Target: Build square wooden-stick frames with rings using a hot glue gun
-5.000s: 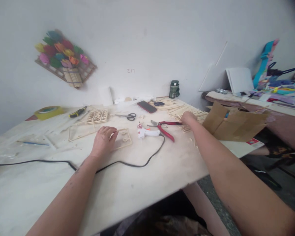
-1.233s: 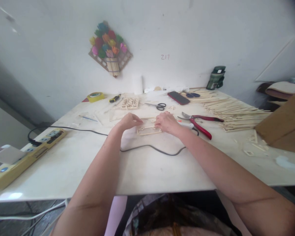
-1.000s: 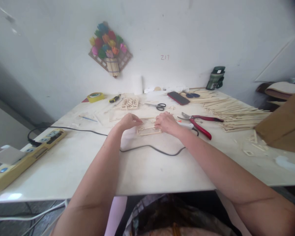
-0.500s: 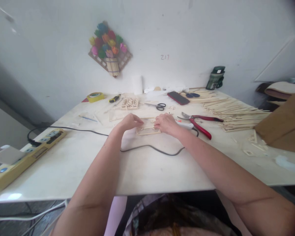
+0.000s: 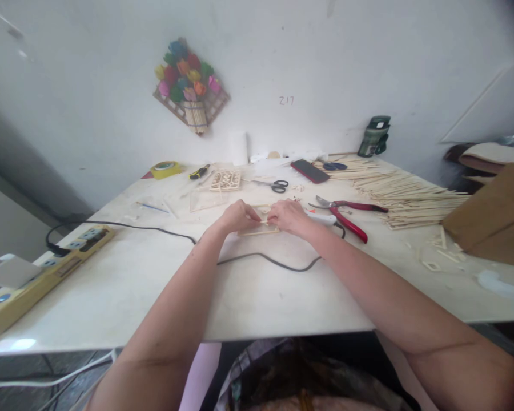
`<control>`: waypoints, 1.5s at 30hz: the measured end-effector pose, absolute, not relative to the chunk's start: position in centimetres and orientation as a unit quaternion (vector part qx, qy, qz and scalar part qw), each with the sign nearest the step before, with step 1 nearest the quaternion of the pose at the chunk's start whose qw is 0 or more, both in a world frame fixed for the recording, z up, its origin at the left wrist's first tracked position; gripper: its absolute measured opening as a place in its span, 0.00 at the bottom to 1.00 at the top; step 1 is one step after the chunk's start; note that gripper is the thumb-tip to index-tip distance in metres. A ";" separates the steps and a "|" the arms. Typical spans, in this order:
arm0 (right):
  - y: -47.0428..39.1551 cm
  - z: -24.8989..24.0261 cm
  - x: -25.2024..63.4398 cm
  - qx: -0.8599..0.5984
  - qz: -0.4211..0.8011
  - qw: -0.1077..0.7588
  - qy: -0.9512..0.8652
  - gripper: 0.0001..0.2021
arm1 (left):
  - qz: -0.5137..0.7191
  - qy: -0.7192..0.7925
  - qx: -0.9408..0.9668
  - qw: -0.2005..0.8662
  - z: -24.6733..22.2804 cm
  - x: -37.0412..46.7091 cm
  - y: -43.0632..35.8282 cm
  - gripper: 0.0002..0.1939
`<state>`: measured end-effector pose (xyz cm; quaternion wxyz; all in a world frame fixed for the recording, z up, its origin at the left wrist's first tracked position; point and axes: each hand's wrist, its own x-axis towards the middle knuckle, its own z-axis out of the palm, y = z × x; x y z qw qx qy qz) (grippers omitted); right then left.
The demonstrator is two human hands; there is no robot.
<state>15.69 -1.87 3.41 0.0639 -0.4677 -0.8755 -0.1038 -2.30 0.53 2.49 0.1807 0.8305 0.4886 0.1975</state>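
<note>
A small rectangular frame of thin wooden sticks (image 5: 259, 232) lies on the table in front of me. My left hand (image 5: 242, 217) reaches over its left side with fingers pinched together. From the other side, my right hand (image 5: 288, 216) pinches close to the left fingertips. Between them runs a short, pale wooden stick (image 5: 264, 222), gripped by both hands; its ends are hidden by the fingers. Partly behind my right hand lies a white hot glue gun (image 5: 323, 218) with a black cord (image 5: 265, 258).
Red-handled pruning shears (image 5: 346, 214), scissors (image 5: 278, 185) and a phone (image 5: 309, 170) lie beyond my hands. A finished-looking stick lattice (image 5: 225, 180) sits further back. Many loose sticks (image 5: 411, 197) are heaped at right, beside a cardboard piece (image 5: 492, 217). A power strip (image 5: 64, 268) stands left.
My left hand has moved right and slightly down, bringing its fingertips close to the right hand's. My right hand stays nearly in place over the stick frame.
</note>
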 end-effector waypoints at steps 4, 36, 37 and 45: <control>-1.9 3.4 15.7 -0.469 -0.104 0.064 -0.875 0.11 | 0.198 0.489 0.839 0.136 2.1 -2.1 0.6 0.12; -1.5 3.3 16.5 -0.439 -0.083 0.108 -0.888 0.10 | 0.227 0.405 0.880 0.099 2.7 -1.6 0.1 0.05; -1.5 3.3 16.7 -0.440 -0.070 0.123 -0.887 0.09 | 0.236 0.418 0.870 0.115 2.7 -1.6 0.0 0.05; -1.6 5.9 19.9 -0.521 -0.010 0.252 -0.816 0.11 | 0.314 0.470 0.755 0.331 3.0 -1.8 -0.6 0.13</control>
